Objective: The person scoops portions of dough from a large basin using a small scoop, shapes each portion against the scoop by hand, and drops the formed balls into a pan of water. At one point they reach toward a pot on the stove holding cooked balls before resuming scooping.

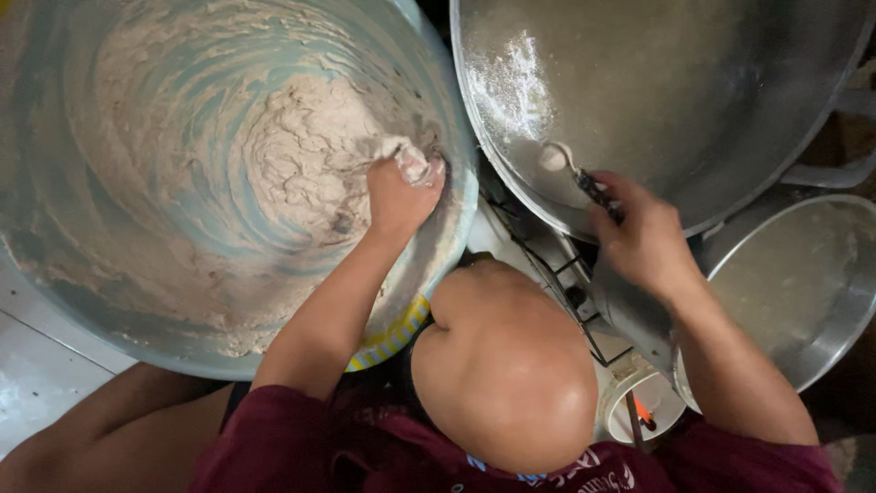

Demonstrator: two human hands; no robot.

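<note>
My left hand reaches into a large light-blue basin and pinches a lump of pale wet dough at the basin's right wall. More of the same sticky batter fills and smears the inside of the basin. My right hand grips the dark handle of a metal spoon. Its bowl carries a small blob of dough and rests on the near edge of a wide metal pan that holds liquid.
The pan sits on a stove with a dark grate. A second shiny metal bowl stands at the right. My bent knee rises between my arms. A small white cup holding an orange object sits below the stove.
</note>
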